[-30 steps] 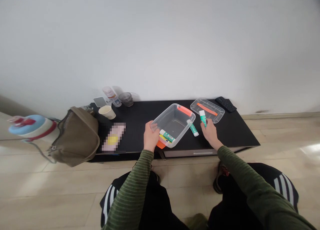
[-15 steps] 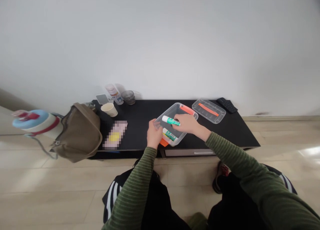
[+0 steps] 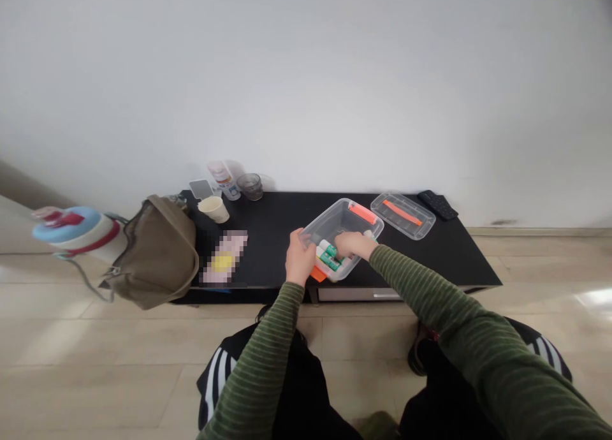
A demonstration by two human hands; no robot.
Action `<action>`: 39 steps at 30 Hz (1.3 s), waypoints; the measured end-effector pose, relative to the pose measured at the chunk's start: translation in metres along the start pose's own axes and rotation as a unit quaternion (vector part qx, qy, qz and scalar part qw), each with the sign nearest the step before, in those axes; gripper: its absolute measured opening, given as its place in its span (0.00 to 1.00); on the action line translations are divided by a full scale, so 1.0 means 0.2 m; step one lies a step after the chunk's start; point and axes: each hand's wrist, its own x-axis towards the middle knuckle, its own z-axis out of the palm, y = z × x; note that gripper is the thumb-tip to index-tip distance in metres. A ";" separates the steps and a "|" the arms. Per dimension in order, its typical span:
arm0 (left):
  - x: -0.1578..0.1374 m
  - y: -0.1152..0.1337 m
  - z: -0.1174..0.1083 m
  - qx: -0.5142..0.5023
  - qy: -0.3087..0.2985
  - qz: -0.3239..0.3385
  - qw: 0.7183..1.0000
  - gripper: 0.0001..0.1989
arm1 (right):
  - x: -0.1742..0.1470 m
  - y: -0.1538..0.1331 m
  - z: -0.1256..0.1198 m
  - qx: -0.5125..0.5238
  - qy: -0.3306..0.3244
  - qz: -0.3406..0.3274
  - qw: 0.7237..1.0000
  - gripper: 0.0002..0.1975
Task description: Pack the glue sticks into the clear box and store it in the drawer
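Note:
A clear plastic box [image 3: 327, 218] with orange latches sits near the front edge of the black table, its top uncovered. My left hand [image 3: 299, 261] is closed on the box's left wall. Inside the box, my right hand [image 3: 354, 243] has its fingers around a glue stick [image 3: 327, 247] with a white cap and green label. Just below lies another green-labelled glue stick [image 3: 329, 259], so close that I cannot tell whether they touch. My right fingertips are partly hidden. The clear lid [image 3: 404, 215] with an orange strip lies to the right of the box.
On the black table [image 3: 277, 226] stand a paper cup [image 3: 213, 209], a pinkish-white bottle [image 3: 224, 182] and a glass [image 3: 251, 186]. A pixelated flat item [image 3: 224, 258] lies left. A brown bag [image 3: 157, 255] with a drink bottle [image 3: 81, 229] is far left; a black keypad [image 3: 437, 205], right.
My right hand has lowered the glue stick from above the box down into it, beside the other one. My left hand stays on the box wall.

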 end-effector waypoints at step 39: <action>0.02 0.00 0.03 -0.056 -0.002 0.008 0.998 0.24 | -0.24 0.73 0.54 0.425 0.383 0.197 0.796 0.14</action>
